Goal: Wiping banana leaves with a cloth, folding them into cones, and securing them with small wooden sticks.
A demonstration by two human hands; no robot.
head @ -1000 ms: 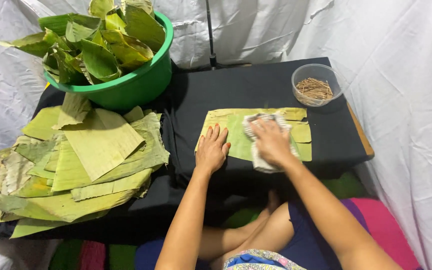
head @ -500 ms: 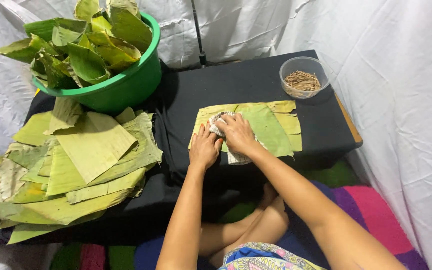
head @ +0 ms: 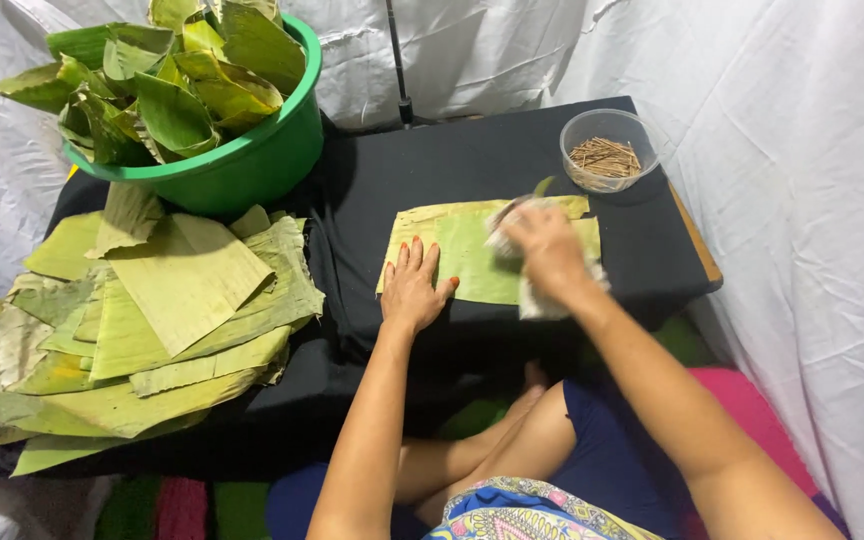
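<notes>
Since the earlier frame, the right hand (head: pixel 544 243) has shifted rightward across the banana leaf piece (head: pixel 472 262), carrying the white cloth (head: pixel 542 295) toward the leaf's right end. Its fingers are curled around the cloth, which is pressed onto the leaf surface; motion blur hides finer detail. The left hand (head: pixel 414 288) lies flat and open, fingers spread, palm down on the leaf's left end, gripping nothing. The leaf lies flat on the black table (head: pixel 472 160), directly in front of the person. A clear bowl of thin sticks (head: pixel 607 152) stands at the table's far right corner. A stack of cut leaves (head: pixel 142 330) lies at the left, beside a green basin (head: pixel 242 160) filled with leaves.
</notes>
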